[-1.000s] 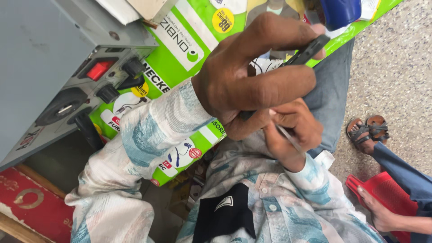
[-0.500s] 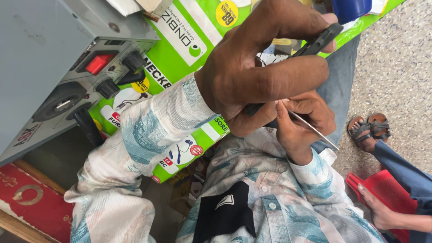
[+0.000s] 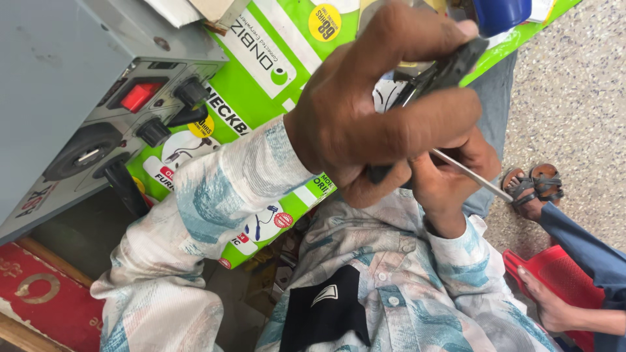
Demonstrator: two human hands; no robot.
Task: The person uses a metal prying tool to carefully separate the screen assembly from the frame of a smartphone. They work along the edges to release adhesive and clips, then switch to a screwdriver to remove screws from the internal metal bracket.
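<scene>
Your left hand point(image 3: 385, 111) is clenched around a small black, flat device point(image 3: 443, 72), thumb lying across its face and fingers curled beneath, holding it up close in front of you; your right hand point(image 3: 450, 182) sits just under it, fingers pinched on a thin metal tool point(image 3: 473, 176) whose shaft slants down to the right, its tip hidden behind the left hand (so where it meets the device cannot be told). Both sleeves are a pale shirt with blue-green brush marks, and a black patch with a white emblem point(image 3: 326, 309) shows on the shirt front. Beneath your arms lies a bright green and white printed sheet point(image 3: 261, 58) serving as the work surface, carrying a round yellow sticker point(image 3: 325, 21) near its upper edge, another yellow disc by the knobs, a small round red seal point(image 3: 283, 220) lower down, and little drawings of cables and earphones. At the left stands a grey metal instrument box point(image 3: 59, 72) with a red rocker switch point(image 3: 140, 96), two black knobs and a round black socket on its slanted front panel. A blue cap-like object point(image 3: 501, 13) peeks in at the top. Lower left there is a red surface with pale ornament point(image 3: 39, 296). To the right the floor point(image 3: 580, 85) is speckled stone; another person's sandalled foot point(image 3: 531, 189), blue trouser leg and a red plastic seat point(image 3: 554, 277) are there.
</scene>
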